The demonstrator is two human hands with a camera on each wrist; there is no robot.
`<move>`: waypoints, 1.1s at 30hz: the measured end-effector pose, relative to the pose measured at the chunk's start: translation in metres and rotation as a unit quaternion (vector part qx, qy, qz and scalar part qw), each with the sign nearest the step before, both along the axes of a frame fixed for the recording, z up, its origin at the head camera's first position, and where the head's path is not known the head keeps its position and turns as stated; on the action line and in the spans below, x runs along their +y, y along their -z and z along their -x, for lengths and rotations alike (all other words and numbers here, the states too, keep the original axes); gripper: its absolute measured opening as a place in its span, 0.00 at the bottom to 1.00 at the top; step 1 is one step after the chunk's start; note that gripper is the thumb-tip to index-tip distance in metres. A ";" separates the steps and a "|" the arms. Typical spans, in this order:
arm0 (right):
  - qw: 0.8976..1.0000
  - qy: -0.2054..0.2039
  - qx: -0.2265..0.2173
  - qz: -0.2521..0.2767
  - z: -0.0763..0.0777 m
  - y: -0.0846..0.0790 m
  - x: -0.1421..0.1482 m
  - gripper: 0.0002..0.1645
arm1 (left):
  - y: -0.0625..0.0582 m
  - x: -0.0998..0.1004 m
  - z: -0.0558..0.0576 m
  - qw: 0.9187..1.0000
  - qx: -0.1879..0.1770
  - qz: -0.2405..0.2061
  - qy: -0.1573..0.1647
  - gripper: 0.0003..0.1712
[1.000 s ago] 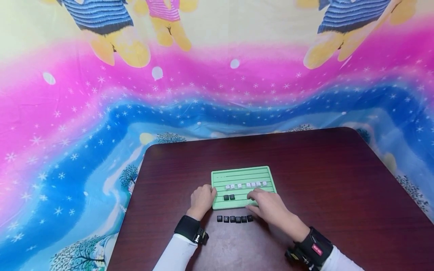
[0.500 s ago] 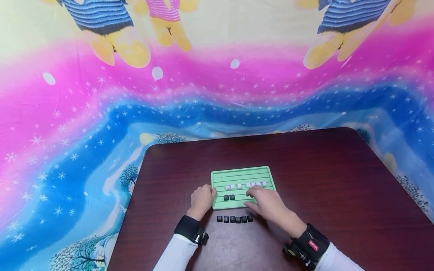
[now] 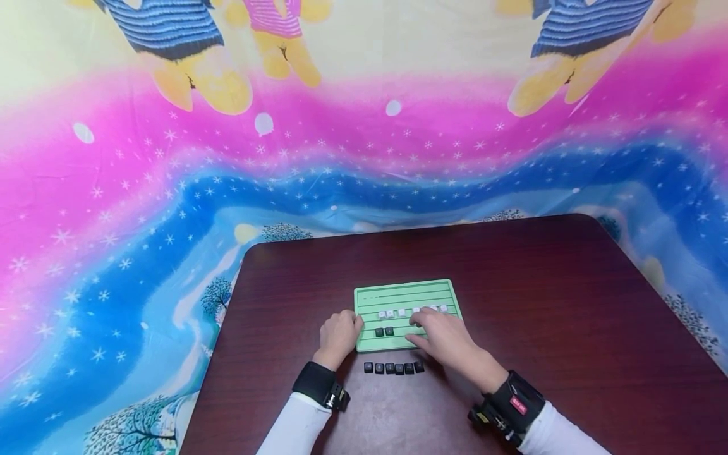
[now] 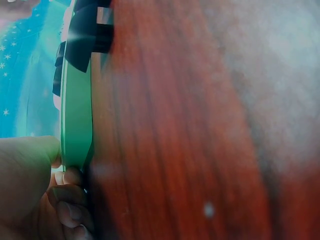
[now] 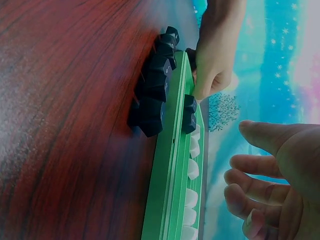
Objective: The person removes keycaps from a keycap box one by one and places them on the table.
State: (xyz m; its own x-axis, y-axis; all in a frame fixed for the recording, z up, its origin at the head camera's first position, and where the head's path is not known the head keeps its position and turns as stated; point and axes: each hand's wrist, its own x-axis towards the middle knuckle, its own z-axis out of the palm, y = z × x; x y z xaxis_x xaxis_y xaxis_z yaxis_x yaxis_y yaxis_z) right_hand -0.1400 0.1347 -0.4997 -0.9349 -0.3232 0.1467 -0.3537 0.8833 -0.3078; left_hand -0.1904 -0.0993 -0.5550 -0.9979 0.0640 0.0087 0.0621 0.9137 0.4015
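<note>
A green grooved tray [image 3: 406, 344] lies on the table. My left hand [image 3: 339, 335] grips its left edge, the thumb on the rim and the fingers curled at the side in the left wrist view. White keycaps [image 3: 402, 313] stand in a row on the tray, some covered by my right hand [image 3: 449, 341]. Two black keycaps [image 3: 384, 332] sit nearer its front left. In the right wrist view my right hand [image 5: 280, 185] is above the tray, fingers loosely bent and thumb apart, with nothing seen between them.
Several loose black keycaps [image 3: 395, 368] form a row on the dark wooden table [image 3: 540, 303], just in front of the tray. A patterned cloth [image 3: 364, 139] hangs behind the table's far edge.
My right hand has drifted slightly left and away from me over the tray, now covering some white keycaps. My left hand and the keycaps stay put.
</note>
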 end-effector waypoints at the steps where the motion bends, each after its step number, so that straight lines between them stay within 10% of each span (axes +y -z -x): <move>1: 1.000 0.000 0.001 0.001 0.001 0.001 0.000 0.15 | 0.000 0.000 0.000 1.000 0.000 0.000 0.000 0.27; 33: 1.000 0.008 -0.018 0.015 0.012 0.006 -0.013 0.17 | 0.003 -0.001 0.001 1.000 0.009 -0.002 0.005 0.28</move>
